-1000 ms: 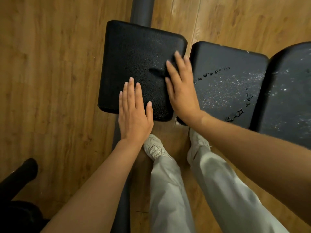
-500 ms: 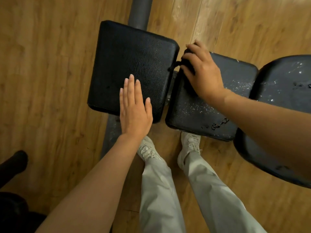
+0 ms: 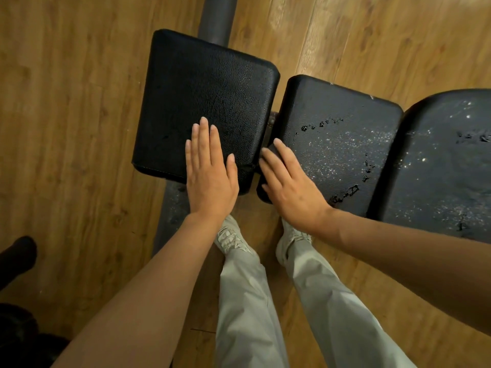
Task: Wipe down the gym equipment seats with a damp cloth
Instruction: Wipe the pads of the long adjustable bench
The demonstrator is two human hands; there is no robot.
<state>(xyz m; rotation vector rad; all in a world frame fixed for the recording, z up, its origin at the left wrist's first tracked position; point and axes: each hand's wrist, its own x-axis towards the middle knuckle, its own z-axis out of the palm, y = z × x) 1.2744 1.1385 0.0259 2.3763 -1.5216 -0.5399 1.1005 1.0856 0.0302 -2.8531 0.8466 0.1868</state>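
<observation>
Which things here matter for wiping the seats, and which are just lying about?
Job:
left pad
middle pad, speckled, cracked
right pad, speckled
left hand, flat on left pad
right hand, on middle pad's corner
No cloth clearly visible.

Lying about:
wooden floor
dark object

A narrow gap separates the black textured square seat pad (image 3: pixel 207 102) from the worn black middle pad (image 3: pixel 337 144); the right hand (image 3: pixel 289 181) blocks its six o'clock end. Toward nine o'clock, the wooden plank floor (image 3: pixel 66 128) lies open. A grey metal frame tube (image 3: pixel 216 17) stands at twelve o'clock.
</observation>
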